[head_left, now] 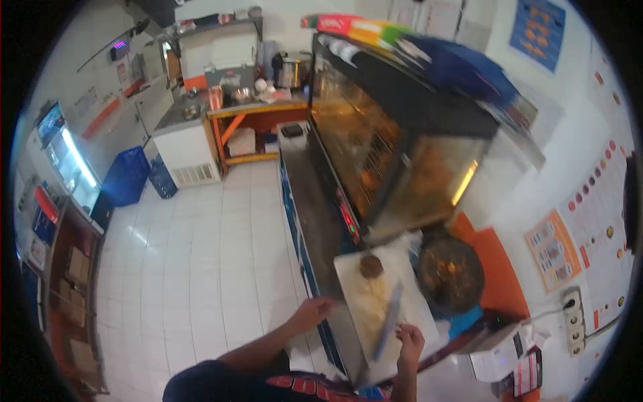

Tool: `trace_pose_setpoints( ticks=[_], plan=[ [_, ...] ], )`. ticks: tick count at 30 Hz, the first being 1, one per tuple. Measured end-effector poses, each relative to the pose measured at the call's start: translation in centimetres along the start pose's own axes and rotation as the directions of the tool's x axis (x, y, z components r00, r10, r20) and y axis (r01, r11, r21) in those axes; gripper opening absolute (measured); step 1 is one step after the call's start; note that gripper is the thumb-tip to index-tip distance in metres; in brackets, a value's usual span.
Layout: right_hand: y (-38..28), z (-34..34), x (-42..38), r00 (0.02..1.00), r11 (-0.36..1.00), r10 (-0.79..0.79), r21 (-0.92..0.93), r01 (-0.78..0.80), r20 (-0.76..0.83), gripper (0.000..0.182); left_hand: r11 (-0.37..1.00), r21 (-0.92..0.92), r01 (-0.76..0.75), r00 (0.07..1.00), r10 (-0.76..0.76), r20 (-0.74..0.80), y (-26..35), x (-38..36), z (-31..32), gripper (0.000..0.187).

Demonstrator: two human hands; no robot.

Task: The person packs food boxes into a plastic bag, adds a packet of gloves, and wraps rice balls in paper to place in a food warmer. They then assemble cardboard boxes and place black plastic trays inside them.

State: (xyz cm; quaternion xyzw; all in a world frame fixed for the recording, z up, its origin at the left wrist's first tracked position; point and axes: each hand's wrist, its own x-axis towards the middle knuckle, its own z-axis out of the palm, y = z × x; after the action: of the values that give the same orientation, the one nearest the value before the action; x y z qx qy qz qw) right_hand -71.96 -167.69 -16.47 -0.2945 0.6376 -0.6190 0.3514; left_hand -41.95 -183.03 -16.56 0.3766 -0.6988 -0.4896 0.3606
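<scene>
A white cutting board (358,327) lies on the counter in front of me, with pale chopped food (370,301) spread over it. A small round brown object (370,266), perhaps a bowl, sits at its far end. Lengthwise on the board lies a knife (390,320). My right hand (410,342) is just right of the knife, fingers curled in a pinch; what they hold, if anything, is too small to name. My left hand (315,313) hovers off the board's left edge, slightly blurred, its fingers loosely extended and holding nothing visible.
A round black dish (452,275) of reddish food stands right of the board. Behind is a glass-sided heated cabinet (429,181) with cloths on top. White boxes (495,355) sit at right, near a power strip (575,321). Tiled floor (214,254) stretches left towards blue crates (127,175).
</scene>
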Motion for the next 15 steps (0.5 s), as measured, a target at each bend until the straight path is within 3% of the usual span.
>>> trace_pose_setpoints(
  ticks=[1, 2, 4, 6, 9, 10, 14, 15],
  plan=[
    [0.7, 3.0, 0.7, 0.998, 0.998, 0.053, -0.035, -0.054, -0.019, 0.01, 0.998, 0.006, 0.064, 0.998, -0.064, 0.011, -1.0, 0.7, -3.7, 0.02],
    [1.0, 5.9, 0.7, 0.998, 0.997, 0.059, 0.043, -0.06, 0.002, 0.011, 0.989, -0.002, 0.149, 0.989, -0.149, 0.015, -1.9, 0.2, -6.5, 0.019],
    [-0.1, 13.0, 2.2, 0.996, 0.991, 0.043, 0.12, -0.052, 0.077, 0.012, 0.992, -0.026, 0.126, 0.987, -0.128, -0.097, -3.7, -0.6, -14.1, 0.018],
    [-1.3, 19.3, 2.3, 0.978, 0.982, 0.18, 0.041, -0.185, 0.101, 0.013, 0.988, -0.09, 0.129, 0.963, -0.146, -0.226, -6.7, -1.8, -20.9, 0.014],
    [0.7, 24.0, 5.4, 0.94, 0.97, 0.242, -0.056, -0.235, 0.239, 0.015, 0.978, -0.005, 0.21, 0.934, -0.202, -0.296, -9.9, -1.7, -29.5, 0.015],
    [-0.6, 26.1, 5.4, 0.946, 0.971, 0.232, -0.11, -0.212, 0.228, 0.015, 0.977, 0.002, 0.212, 0.93, -0.201, -0.307, -10.6, -0.9, -31.8, 0.015],
    [-0.1, 30.4, 7.5, 0.954, 0.967, 0.257, -0.033, -0.254, 0.155, 0.015, 0.991, -0.04, 0.131, 0.946, -0.137, -0.295, -11.6, 6.6, -40.3, 0.015],
    [1.6, 30.3, 8.4, 0.957, 0.971, 0.24, -0.023, -0.24, 0.163, 0.031, 0.992, -0.066, 0.106, 0.959, -0.12, -0.258, -11.7, 9.4, -41.9, 0.015]
  ],
)
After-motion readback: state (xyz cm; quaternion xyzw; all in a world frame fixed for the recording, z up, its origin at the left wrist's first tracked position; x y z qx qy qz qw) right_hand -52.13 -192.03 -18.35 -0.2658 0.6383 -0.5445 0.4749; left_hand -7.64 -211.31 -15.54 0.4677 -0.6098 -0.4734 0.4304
